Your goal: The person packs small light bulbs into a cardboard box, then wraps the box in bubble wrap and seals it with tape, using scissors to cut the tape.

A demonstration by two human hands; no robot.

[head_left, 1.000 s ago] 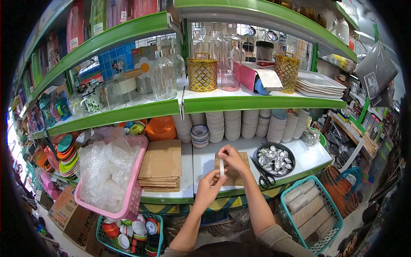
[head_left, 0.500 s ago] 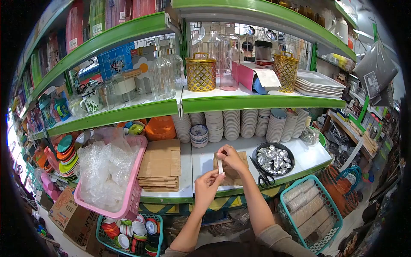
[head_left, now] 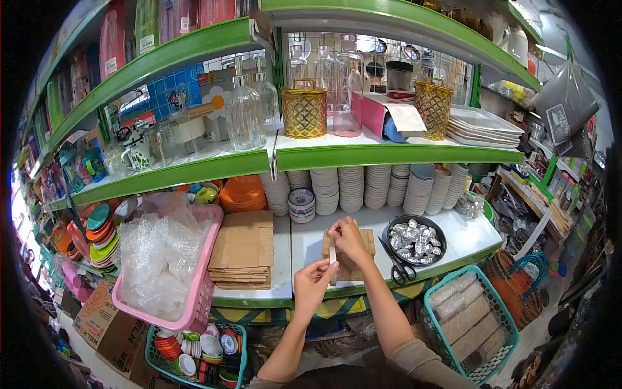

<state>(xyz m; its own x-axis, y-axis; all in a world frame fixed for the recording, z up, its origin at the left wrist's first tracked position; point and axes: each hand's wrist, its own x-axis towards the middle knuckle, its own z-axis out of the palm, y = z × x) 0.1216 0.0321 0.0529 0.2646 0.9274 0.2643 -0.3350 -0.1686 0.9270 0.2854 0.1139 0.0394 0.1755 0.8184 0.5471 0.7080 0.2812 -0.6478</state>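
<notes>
A narrow pale strip (head_left: 332, 255), which looks like tape, runs between my two hands over a brown cardboard piece (head_left: 366, 241) on the white shelf. My left hand (head_left: 312, 283) pinches the strip low down, thumb and fingers together. Higher up, the fingers of my right hand (head_left: 348, 238) are closed at its far end. Both hands cover part of the cardboard. Right of it lie black scissors (head_left: 403, 273), against a dark round bowl (head_left: 392, 227) of small silvery foil-like pieces (head_left: 416, 240).
Left of my hands sits a stack of flat cardboard (head_left: 241, 249), beside a pink basket (head_left: 206, 272) of bubble wrap. Stacked white bowls (head_left: 350, 188) line the back. Below stand a teal basket (head_left: 512, 343) of wrapped bundles and another basket (head_left: 150, 353) of small dishes. A green-edged shelf (head_left: 402, 157) overhangs.
The strip has come down slightly toward the cardboard, and its lower end now shows below my left fingertips. Both hands stay in nearly the same place, still pinching.
</notes>
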